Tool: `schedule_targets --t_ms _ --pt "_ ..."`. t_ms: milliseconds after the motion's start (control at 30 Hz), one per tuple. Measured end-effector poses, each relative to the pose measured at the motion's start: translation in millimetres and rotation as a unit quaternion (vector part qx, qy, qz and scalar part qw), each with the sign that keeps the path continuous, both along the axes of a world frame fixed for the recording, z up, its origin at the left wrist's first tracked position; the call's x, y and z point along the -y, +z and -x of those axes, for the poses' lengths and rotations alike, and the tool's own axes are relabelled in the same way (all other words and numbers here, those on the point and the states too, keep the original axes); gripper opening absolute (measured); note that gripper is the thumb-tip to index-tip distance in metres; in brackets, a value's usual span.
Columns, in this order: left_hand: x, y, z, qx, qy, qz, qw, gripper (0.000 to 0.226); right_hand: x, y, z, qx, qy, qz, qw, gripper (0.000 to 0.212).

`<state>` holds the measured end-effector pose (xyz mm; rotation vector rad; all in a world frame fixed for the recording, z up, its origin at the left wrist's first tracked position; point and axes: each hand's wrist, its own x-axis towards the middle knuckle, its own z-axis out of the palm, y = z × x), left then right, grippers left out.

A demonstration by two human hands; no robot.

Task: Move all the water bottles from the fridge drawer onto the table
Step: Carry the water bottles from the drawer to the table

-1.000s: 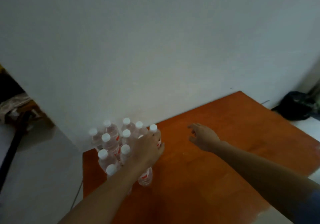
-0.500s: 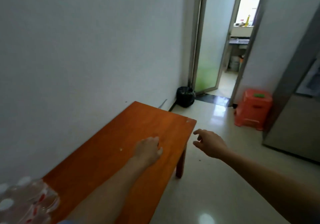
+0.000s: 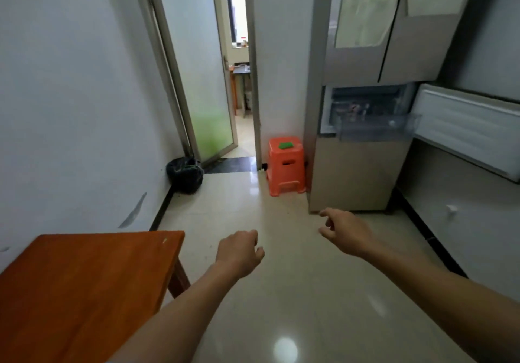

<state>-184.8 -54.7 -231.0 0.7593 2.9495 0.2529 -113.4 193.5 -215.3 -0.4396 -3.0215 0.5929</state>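
The fridge [image 3: 363,165] stands at the right across the floor, its middle door [image 3: 467,132] swung open. A clear drawer [image 3: 377,130] sticks out of it; what lies inside is too dim to tell. The orange wooden table [image 3: 84,284] fills the lower left, and no bottles on it are in view. My left hand [image 3: 239,253] hangs over the floor just right of the table's corner, fingers loosely curled and holding nothing. My right hand [image 3: 346,233] is stretched forward over the floor, fingers apart and empty, well short of the fridge.
An orange plastic stool [image 3: 285,165] with a green item on top stands left of the fridge. A black bin bag [image 3: 184,174] sits by the left wall near an open doorway [image 3: 239,87]. Glossy tiled floor [image 3: 281,292] lies between table and fridge.
My view has swung right from the bottles on the table toward the fridge. My left hand has let go of a bottle, and both hands now reach out over the floor.
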Motion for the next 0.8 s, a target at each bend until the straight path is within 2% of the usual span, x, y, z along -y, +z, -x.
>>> schedule_targets --t_ms 267,467,567,800 --pt "-144.2 -11.2 141.9 0.003 -0.101 0.003 0.995 0.025 -125.2 -9.2 90.8 -0.016 -0.103 0.012 0.995 0.045" --pt "-245.7 14.2 240.5 -0.014 -0.188 -0.007 0.982 0.020 -208.2 4.5 146.5 -0.038 -0.176 0.021 0.983 0.042" --pt "-298.9 10.3 270.0 -0.006 -0.220 -0.012 0.975 0.021 -253.3 -1.1 160.3 -0.037 -0.204 0.025 0.978 0.042" --pt "-437.0 -6.3 326.0 0.000 -0.280 0.040 0.959 0.025 -382.4 -27.5 212.3 -0.030 -0.242 0.035 0.969 0.043"
